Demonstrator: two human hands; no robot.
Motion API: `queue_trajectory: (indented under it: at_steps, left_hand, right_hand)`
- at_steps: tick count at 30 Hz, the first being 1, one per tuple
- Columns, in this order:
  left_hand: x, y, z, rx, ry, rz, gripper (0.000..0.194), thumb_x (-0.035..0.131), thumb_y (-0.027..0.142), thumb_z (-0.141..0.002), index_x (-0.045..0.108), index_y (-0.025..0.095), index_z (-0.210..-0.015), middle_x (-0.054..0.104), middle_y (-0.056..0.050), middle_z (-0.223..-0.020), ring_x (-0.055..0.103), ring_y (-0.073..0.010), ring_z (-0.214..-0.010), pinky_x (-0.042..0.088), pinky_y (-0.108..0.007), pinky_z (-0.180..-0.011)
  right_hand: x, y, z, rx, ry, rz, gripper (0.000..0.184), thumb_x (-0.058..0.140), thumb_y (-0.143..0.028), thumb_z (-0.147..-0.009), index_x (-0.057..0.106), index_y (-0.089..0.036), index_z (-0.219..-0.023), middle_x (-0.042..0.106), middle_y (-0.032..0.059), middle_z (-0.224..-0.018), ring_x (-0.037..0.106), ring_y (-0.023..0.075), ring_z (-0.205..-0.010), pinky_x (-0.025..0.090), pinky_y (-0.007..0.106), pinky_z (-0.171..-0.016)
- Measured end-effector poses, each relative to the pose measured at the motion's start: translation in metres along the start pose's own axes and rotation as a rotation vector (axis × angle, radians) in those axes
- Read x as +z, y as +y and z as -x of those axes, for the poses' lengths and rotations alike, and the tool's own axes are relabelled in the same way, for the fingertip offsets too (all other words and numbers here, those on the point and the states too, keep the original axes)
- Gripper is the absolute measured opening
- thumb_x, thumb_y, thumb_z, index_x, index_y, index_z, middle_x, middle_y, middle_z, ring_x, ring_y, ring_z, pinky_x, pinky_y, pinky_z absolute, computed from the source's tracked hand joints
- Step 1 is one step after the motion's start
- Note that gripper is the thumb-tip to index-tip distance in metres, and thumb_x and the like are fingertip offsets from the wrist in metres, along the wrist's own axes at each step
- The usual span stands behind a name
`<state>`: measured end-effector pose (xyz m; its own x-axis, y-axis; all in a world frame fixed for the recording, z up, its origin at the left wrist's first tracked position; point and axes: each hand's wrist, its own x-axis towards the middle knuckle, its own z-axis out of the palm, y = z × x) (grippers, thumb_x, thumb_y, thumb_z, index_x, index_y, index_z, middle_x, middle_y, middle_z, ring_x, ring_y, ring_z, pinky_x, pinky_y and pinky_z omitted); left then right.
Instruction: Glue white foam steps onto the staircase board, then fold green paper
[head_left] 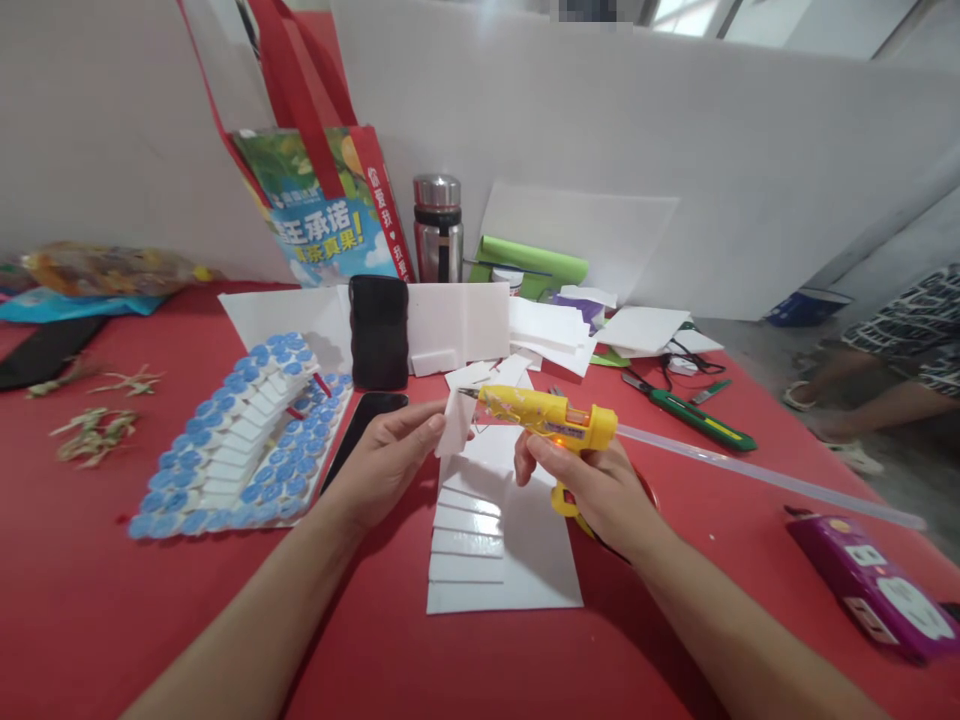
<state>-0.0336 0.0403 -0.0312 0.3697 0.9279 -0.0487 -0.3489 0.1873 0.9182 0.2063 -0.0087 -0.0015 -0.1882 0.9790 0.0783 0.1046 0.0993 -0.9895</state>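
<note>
My left hand (390,450) pinches a small white foam board piece (454,425) between thumb and fingers, holding it up above the table. Wrapped round the handle of a yellow hot glue gun (540,411) is my right hand (589,480). The gun's metal nozzle points left and meets the upper edge of the piece; whether glue is coming out I cannot tell. A long clear glue stick (765,472) sticks out of the gun's back. Below my hands lies a white board (536,560) with several overlapping white strips (466,545) along its left side.
A model with blue discs and white steps (240,440) lies at left, beside phones (379,335). A green utility knife (701,418) and a purple power strip (874,585) are at right. Behind stand a steel flask (439,235), a bag (330,215) and white scraps (551,330). A person's legs (892,380) show far right.
</note>
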Motion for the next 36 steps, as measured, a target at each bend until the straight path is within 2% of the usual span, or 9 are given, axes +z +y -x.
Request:
queue_trajectory:
  at_steps: [8, 13, 23, 32, 36]
  left_hand:
    - [0.0022, 0.0017, -0.0006, 0.004, -0.004, 0.005, 0.032, 0.079, 0.036, -0.091, 0.082, 0.026, -0.121, 0.083, -0.010, -0.112, 0.079, -0.0257, -0.097, 0.062, -0.036, -0.083]
    - [0.0009, 0.0007, -0.0010, 0.012, -0.007, 0.004, 0.032, 0.081, 0.036, -0.090, 0.082, 0.027, -0.120, 0.084, -0.010, -0.111, 0.079, -0.0256, -0.097, 0.062, -0.036, -0.085]
    - [-0.0001, 0.0005, -0.0002, -0.009, -0.006, 0.015, 0.035, 0.079, 0.036, -0.091, 0.080, 0.028, -0.125, 0.082, -0.010, -0.118, 0.079, -0.0275, -0.100, 0.063, -0.036, -0.079]
    - [-0.0006, -0.0002, -0.0013, 0.003, -0.038, 0.004, 0.035, 0.077, 0.036, -0.093, 0.079, 0.028, -0.127, 0.082, -0.010, -0.118, 0.078, -0.0283, -0.105, 0.063, -0.039, -0.085]
    - [0.0004, 0.0002, -0.0014, 0.011, -0.030, 0.042, 0.031, 0.079, 0.036, -0.091, 0.081, 0.029, -0.121, 0.082, -0.009, -0.118, 0.079, -0.0280, -0.104, 0.063, -0.037, -0.082]
  right_hand:
    - [0.0010, -0.0012, 0.0004, 0.005, 0.000, 0.020, 0.040, 0.063, -0.053, -0.098, 0.068, -0.021, -0.073, 0.064, 0.0038, -0.077, 0.055, 0.0164, -0.071, 0.043, 0.028, -0.057]
    - [0.0011, -0.0021, 0.0004, -0.007, -0.001, 0.015, 0.041, 0.062, -0.052, -0.098, 0.068, -0.021, -0.072, 0.064, 0.0041, -0.077, 0.057, 0.0170, -0.073, 0.044, 0.029, -0.058]
    - [0.0018, -0.0036, 0.0007, 0.004, -0.004, 0.031, 0.042, 0.061, -0.051, -0.098, 0.066, -0.021, -0.069, 0.064, 0.0028, -0.074, 0.056, 0.0151, -0.067, 0.045, 0.028, -0.058]
    - [0.0033, -0.0039, -0.0002, -0.026, 0.009, 0.015, 0.041, 0.062, -0.051, -0.097, 0.065, -0.022, -0.068, 0.062, 0.0030, -0.072, 0.056, 0.0157, -0.069, 0.047, 0.028, -0.059]
    - [0.0034, -0.0027, 0.0011, -0.009, -0.010, 0.014, 0.043, 0.062, -0.052, -0.098, 0.065, -0.022, -0.068, 0.062, 0.0032, -0.072, 0.055, 0.0156, -0.068, 0.045, 0.028, -0.056]
